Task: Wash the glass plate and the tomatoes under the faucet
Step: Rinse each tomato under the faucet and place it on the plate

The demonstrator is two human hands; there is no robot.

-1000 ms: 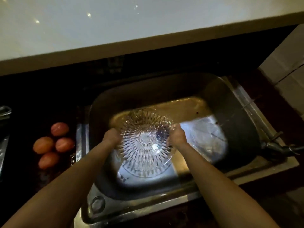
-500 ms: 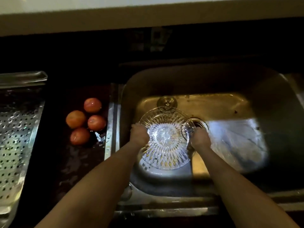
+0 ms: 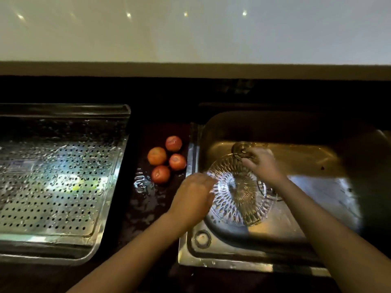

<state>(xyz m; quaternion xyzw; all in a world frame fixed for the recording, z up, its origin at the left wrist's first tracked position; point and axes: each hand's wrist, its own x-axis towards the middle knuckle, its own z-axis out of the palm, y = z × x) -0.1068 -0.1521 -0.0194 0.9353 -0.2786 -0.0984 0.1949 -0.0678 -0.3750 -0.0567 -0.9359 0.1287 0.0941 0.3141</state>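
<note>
Left hand (image 3: 194,195) at the left rim of the glass plate (image 3: 239,189), fingers bent over the edge, gripping it. Right hand (image 3: 262,163) lies on the far rim, fingers stretched leftward; blurred, so cannot tell whether it grips or merely touches. Plate sits tilted inside the steel sink (image 3: 190,246), over the drain. Four tomatoes (image 3: 167,158) cluster on the wet dark counter (image 3: 146,199) just left of the sink. A perforated metal tray (image 3: 53,180) lies further left.
</note>
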